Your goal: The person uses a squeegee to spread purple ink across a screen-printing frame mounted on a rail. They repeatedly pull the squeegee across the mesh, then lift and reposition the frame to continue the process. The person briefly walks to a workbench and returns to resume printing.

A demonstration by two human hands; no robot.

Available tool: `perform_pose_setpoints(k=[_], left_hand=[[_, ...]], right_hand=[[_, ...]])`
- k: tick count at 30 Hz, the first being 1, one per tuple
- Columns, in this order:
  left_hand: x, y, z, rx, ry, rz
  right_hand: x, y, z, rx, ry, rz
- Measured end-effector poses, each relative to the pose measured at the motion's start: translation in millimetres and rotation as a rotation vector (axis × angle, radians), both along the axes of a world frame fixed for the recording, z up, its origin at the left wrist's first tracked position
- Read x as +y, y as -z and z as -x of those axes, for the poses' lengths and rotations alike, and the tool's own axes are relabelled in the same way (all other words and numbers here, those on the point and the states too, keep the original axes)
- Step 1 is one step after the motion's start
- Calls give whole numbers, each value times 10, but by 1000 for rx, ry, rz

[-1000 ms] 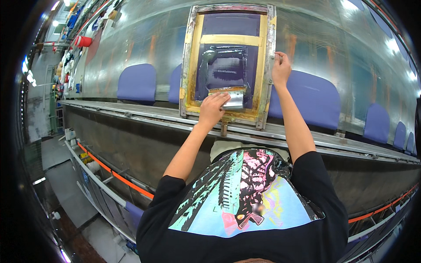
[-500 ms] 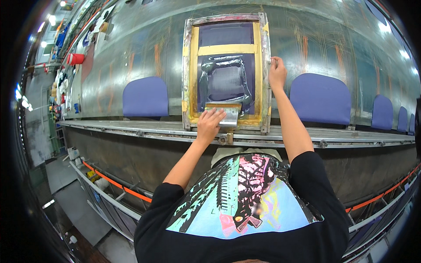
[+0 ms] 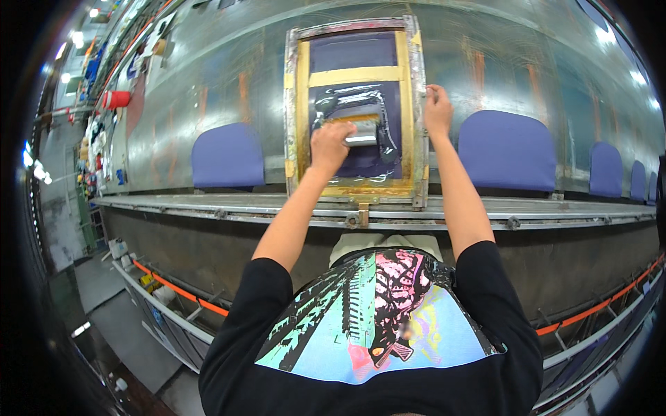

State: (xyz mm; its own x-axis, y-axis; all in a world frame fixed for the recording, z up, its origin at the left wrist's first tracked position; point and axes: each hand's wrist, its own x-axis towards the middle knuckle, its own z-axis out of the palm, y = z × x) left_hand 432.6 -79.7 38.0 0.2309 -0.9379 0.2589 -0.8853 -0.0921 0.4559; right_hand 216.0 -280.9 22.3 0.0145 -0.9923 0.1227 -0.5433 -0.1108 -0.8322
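A screen printing frame (image 3: 419, 104) with yellow tape along its inner edges lies on the long metal table in front of me. Dark glossy ink (image 3: 390, 149) is smeared in a rough ring on its purple mesh. My left hand (image 3: 330, 147) is closed round a squeegee (image 3: 363, 134) with a silvery holder and an amber edge, resting over the middle of the inked area. At the frame's right side, my right hand (image 3: 438, 111) has its fingers bent together against the outer rail; what they pinch, if anything, is hidden.
Flat purple fabric pieces with rounded tops lie on the table: one (image 3: 228, 157) left of the frame, another (image 3: 507, 151) to the right, several farther right. A metal rail (image 3: 277, 213) runs along the near edge. A red bucket (image 3: 116, 100) stands at the far left.
My left hand has pushed the squeegee away from me, from the near end of the mesh to its middle. The right hand stays by the frame's right rail.
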Motion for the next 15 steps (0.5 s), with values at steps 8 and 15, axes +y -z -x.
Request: perform_pose_setpoints(k=[8,15], left_hand=[[1864,31,-207,83,87,9],[2614,-6,-490,171,-6,26]], right_hand=[[929,-18,-464,38,38,14],[1794,-309,-1092,40,25,26]])
